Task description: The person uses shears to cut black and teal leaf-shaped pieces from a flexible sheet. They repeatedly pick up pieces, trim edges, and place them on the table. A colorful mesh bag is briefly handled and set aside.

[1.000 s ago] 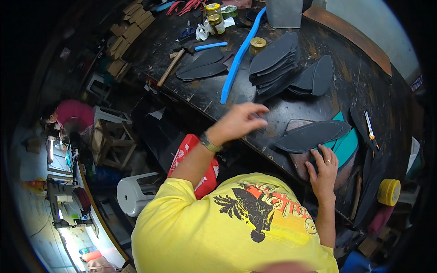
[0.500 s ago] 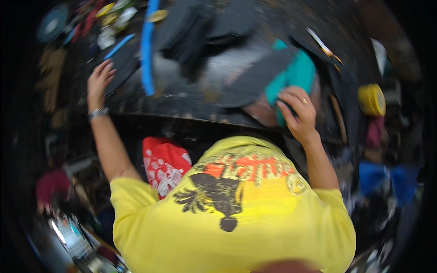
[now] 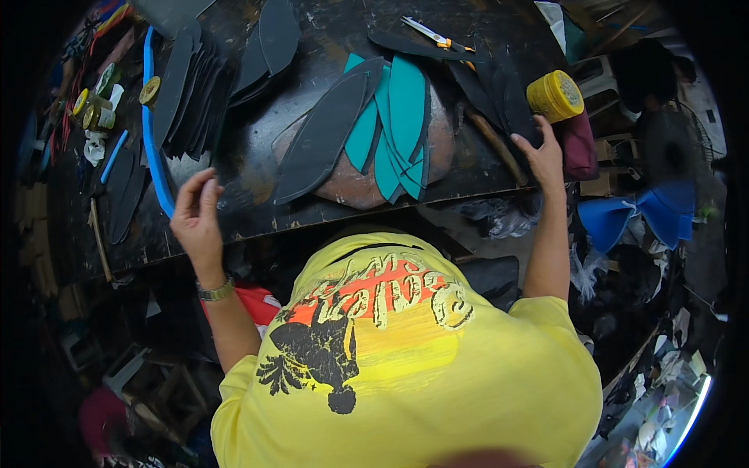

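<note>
Right grip (image 3: 544, 156) spread and bare beside the round yellow plastic-looking tub (image 3: 555, 96), left grip (image 3: 197, 222) half-curled, contents unclear, while thin teal leaf-shaped sheets (image 3: 406, 101) lay fanned mid-way along the dark scuffed surface (image 3: 253, 148), probably keeping edges reachable.

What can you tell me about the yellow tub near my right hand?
The yellow tub is short and round, plastic by its look, with one smudged round end showing. It is at the right edge of the dark table, beside long black pieces, with a maroon item just below it in the picture. Your right hand is close; whether it touches the tub is unclear.
</note>
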Action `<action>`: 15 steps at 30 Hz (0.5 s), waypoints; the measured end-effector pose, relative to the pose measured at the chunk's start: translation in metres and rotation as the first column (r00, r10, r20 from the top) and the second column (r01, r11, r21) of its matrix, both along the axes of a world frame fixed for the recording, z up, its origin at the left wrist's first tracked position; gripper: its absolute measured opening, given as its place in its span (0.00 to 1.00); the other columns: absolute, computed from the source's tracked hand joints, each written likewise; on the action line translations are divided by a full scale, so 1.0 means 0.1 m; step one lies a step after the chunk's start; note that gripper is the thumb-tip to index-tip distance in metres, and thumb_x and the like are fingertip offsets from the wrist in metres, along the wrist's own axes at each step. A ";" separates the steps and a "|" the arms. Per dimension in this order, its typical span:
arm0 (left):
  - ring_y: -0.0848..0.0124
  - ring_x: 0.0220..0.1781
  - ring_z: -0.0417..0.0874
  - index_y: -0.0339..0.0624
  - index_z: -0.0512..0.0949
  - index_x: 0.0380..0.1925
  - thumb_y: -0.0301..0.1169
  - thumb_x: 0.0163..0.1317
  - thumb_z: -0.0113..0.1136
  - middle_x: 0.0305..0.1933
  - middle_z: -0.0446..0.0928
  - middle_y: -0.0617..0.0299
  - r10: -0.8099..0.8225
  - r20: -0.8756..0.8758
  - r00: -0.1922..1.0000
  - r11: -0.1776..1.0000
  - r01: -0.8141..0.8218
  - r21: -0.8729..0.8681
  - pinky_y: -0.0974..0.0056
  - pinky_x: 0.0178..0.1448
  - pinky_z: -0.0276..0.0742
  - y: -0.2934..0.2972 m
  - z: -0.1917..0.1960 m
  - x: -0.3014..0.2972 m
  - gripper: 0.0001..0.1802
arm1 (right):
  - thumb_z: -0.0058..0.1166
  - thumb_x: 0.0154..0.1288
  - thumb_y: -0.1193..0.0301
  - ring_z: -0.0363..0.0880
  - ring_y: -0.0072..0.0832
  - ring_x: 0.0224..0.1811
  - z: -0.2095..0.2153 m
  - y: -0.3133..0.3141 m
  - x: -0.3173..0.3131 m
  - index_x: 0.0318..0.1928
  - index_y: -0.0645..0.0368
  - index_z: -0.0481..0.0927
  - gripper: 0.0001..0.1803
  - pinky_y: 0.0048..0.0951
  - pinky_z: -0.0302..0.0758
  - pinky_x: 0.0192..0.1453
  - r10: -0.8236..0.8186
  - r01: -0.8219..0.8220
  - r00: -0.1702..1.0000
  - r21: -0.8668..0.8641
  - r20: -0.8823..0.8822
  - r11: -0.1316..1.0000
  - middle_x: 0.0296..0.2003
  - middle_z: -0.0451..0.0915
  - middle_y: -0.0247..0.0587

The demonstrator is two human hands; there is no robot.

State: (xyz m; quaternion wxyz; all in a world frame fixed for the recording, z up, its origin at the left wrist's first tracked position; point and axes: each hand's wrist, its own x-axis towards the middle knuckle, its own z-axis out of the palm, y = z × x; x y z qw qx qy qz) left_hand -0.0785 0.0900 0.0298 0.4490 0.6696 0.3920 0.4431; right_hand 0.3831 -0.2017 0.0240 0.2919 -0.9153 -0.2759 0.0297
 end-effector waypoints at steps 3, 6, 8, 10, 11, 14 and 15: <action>0.78 0.40 0.80 0.35 0.82 0.44 0.19 0.64 0.60 0.41 0.79 0.64 -0.134 -0.054 0.989 0.984 0.139 0.107 0.73 0.46 0.76 -0.28 0.04 0.29 0.09 | 0.70 0.49 0.59 0.74 0.47 0.59 -0.13 -0.03 0.00 0.63 0.57 0.71 0.40 0.40 0.69 0.63 0.052 -0.050 0.989 -0.015 0.138 0.999 0.56 0.77 0.53; 0.78 0.37 0.80 0.35 0.82 0.41 0.18 0.62 0.60 0.37 0.79 0.63 -0.198 -0.114 0.973 0.969 0.212 0.126 0.74 0.43 0.76 -0.44 0.05 0.47 0.08 | 0.71 0.49 0.62 0.75 0.45 0.59 -0.13 -0.02 -0.04 0.62 0.58 0.71 0.40 0.39 0.69 0.63 0.049 -0.058 0.986 0.054 0.158 0.997 0.56 0.77 0.52; 0.77 0.36 0.80 0.35 0.82 0.41 0.18 0.62 0.61 0.37 0.79 0.62 -0.215 -0.142 0.966 0.962 0.234 0.142 0.74 0.42 0.76 -0.49 0.05 0.52 0.08 | 0.71 0.48 0.63 0.75 0.44 0.59 -0.11 -0.01 -0.05 0.61 0.58 0.71 0.39 0.38 0.69 0.63 0.041 -0.054 0.992 0.109 0.123 0.993 0.56 0.77 0.52; 0.77 0.36 0.80 0.35 0.82 0.41 0.19 0.62 0.61 0.37 0.79 0.62 -0.219 -0.156 0.963 0.958 0.243 0.153 0.74 0.42 0.76 -0.52 0.05 0.54 0.08 | 0.71 0.47 0.65 0.75 0.43 0.59 -0.09 -0.03 -0.04 0.59 0.58 0.73 0.37 0.37 0.69 0.62 0.033 -0.040 0.998 0.151 0.048 0.988 0.56 0.76 0.51; 0.77 0.36 0.80 0.35 0.82 0.41 0.19 0.62 0.61 0.37 0.79 0.62 -0.222 -0.164 0.961 0.956 0.247 0.158 0.74 0.41 0.76 -0.53 0.05 0.53 0.08 | 0.71 0.47 0.65 0.75 0.42 0.58 -0.09 -0.04 -0.04 0.58 0.59 0.73 0.36 0.37 0.70 0.61 0.019 -0.024 0.999 0.170 0.028 0.985 0.55 0.77 0.50; 0.77 0.36 0.80 0.34 0.82 0.42 0.18 0.61 0.61 0.36 0.79 0.62 -0.215 -0.194 0.957 0.958 0.245 0.148 0.73 0.41 0.76 -0.55 0.06 0.52 0.09 | 0.71 0.47 0.66 0.78 0.42 0.54 -0.10 -0.06 -0.04 0.54 0.60 0.74 0.32 0.35 0.71 0.59 -0.004 -0.008 0.998 0.209 0.057 0.978 0.51 0.78 0.50; 0.77 0.36 0.80 0.34 0.82 0.42 0.18 0.62 0.60 0.37 0.79 0.62 -0.230 -0.192 0.954 0.956 0.258 0.137 0.73 0.42 0.76 -0.56 0.06 0.51 0.09 | 0.71 0.48 0.67 0.78 0.41 0.53 -0.10 -0.06 -0.05 0.53 0.60 0.74 0.31 0.36 0.71 0.59 0.001 -0.028 0.992 0.210 0.126 0.977 0.50 0.79 0.50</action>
